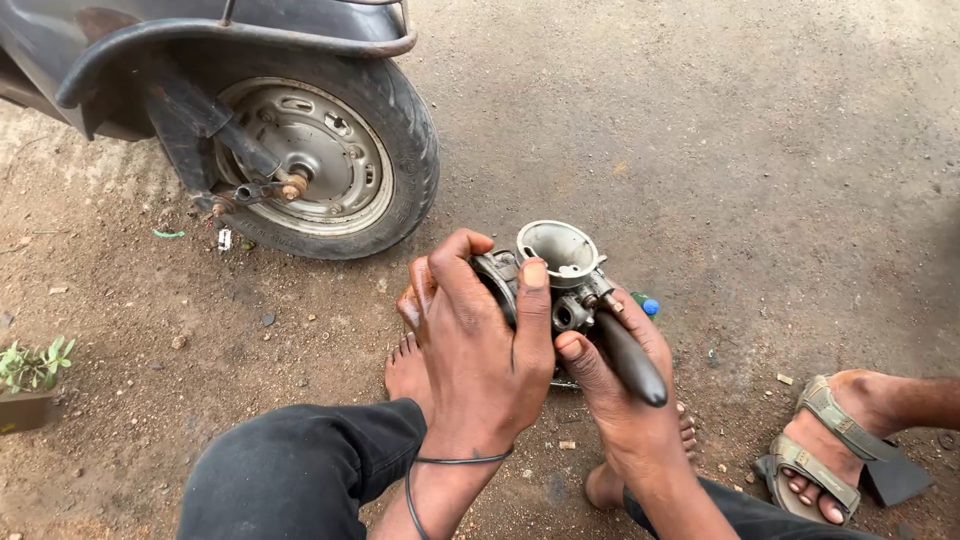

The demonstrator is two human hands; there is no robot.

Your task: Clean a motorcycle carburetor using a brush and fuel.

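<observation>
A scooter wheel [305,150] filled the upper left of the frame. At centre, the left hand [480,345] wrapped its fingers around a metal carburettor [560,275], while the right hand [625,385] gripped a dark-handled screwdriver [628,355] against it

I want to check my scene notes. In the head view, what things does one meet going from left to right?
Potted plant → scooter wheel → left hand → carburettor → right hand holding a screwdriver → another person's sandalled foot.
</observation>
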